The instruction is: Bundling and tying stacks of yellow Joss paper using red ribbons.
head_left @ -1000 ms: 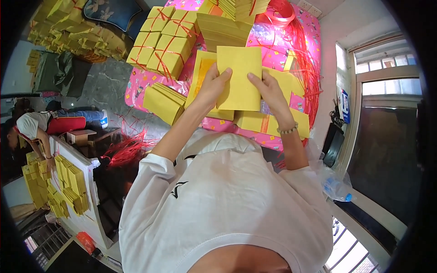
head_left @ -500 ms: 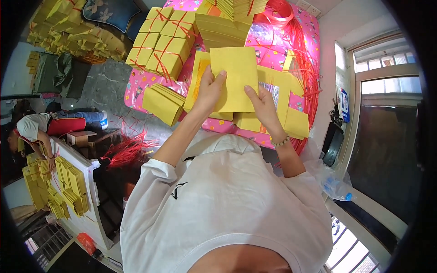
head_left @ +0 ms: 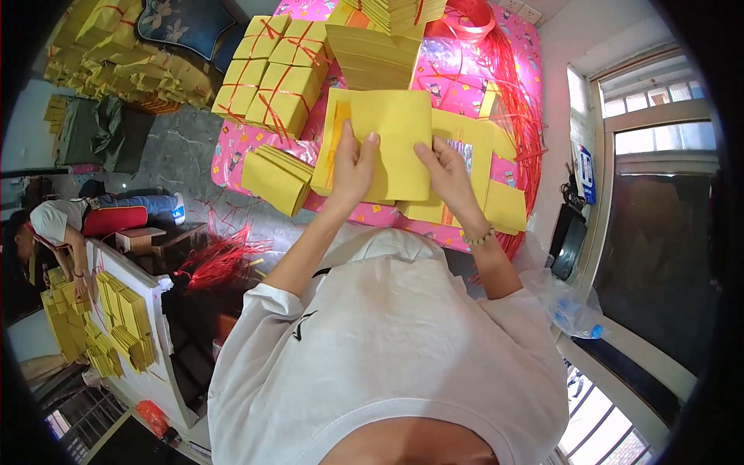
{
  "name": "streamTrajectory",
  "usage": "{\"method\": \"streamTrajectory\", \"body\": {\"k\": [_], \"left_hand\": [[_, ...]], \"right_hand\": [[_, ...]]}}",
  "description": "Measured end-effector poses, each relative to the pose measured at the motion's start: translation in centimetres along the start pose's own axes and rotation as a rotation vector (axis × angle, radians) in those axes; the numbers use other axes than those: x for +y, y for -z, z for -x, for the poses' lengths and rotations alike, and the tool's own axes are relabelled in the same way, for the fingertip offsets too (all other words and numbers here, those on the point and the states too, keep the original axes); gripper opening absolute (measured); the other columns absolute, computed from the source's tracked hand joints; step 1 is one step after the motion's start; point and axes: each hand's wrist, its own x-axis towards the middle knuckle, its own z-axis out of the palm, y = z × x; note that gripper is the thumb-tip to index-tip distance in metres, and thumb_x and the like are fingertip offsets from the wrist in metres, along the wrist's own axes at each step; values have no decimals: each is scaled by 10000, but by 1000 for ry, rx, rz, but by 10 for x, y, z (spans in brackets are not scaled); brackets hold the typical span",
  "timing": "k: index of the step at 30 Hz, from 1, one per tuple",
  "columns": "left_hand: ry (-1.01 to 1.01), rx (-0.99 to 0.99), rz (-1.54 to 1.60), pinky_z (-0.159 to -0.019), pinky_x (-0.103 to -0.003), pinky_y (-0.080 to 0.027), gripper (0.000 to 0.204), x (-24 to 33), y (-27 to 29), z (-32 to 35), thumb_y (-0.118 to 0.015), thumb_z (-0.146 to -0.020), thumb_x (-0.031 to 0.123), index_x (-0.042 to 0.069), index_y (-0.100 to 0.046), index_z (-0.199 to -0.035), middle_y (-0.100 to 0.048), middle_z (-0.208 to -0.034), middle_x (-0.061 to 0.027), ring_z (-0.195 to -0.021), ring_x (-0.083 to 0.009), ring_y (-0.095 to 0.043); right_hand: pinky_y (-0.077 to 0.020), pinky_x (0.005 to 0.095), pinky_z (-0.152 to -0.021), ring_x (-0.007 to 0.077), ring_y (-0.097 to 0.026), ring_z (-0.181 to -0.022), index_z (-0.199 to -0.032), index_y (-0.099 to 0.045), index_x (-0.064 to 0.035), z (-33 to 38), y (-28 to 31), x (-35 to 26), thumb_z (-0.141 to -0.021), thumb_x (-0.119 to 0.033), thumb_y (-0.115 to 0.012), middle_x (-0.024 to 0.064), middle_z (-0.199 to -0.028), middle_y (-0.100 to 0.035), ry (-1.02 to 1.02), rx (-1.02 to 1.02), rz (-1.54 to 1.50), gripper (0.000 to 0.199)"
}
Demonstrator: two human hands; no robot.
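I hold a wad of yellow paper (head_left: pixel 399 116) between both hands, over the pink patterned table cover (head_left: pixel 232 155). My left hand (head_left: pixel 355 167) grips its left side with the thumb on top. At the lower right side, my right hand (head_left: pixel 446 170) has its thumb on the face and its fingers curled at the edge. Whether it is one folded sheet or several, I cannot tell. Beneath lie yellow wrappers with orange print; a right-hand wrapper (head_left: pixel 479 155) shows a silvery patch. Left of my hands is a fanned pile of folded yellow paper (head_left: pixel 271 182).
Yellow bundles (head_left: pixel 283 85) tied with red ribbon stand at the far left of the table. A tall yellow stack (head_left: pixel 372 58) is straight ahead. Loose red ribbon (head_left: pixel 531 139) hangs along the right edge. At far left, another person (head_left: pixel 58 221) leans over a white table (head_left: pixel 147 287).
The yellow paper has shifted a little left and down in my hands, its top edge now lower. Both hands keep their hold. At far left, the other person's hand has moved slightly.
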Motion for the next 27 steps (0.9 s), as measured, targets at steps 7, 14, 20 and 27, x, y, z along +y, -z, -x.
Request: {"method": "streamTrajectory", "body": {"k": [7,14,20,27], "left_hand": [[15,33,126,-789,-242,-437,357,14,-7,14,-455,-943,96,-12,-356,-1268,-558,-1072,-85,-926,-100,-531],[-21,34,73,-774,-239,-430,338,10,-5,26,-453,-948,106,-5,-364,-1255,-552,-1044,-69,-902,-91,-522],[-24,29,45,-764,-230,-424,330,14,-2,36,-451,-949,106,-3,-365,-1248,-553,-1043,-64,-897,-85,-513],[-22,82,74,-757,-225,-427,361,11,8,43,-447,-952,106,1,-345,-1281,-554,-1039,-60,-895,-85,-523]], "right_hand": [[-443,195,-610,17,-522,-698,-978,-592,18,-4,-9,-12,-937,-188,-541,-18,-816,-610,9,88,-135,216],[-392,182,-554,0,-461,-635,-893,-596,-1,-8,-21,-31,-924,-182,-561,-54,-726,-558,-21,177,-193,187],[-458,174,-651,15,-560,-731,-980,-614,-20,-17,1,-12,-936,-178,-537,-17,-847,-632,9,103,-22,181],[-463,174,-627,14,-547,-670,-916,-612,-33,-14,-19,-34,-934,-179,-541,-38,-789,-605,-93,129,-279,163]]}}
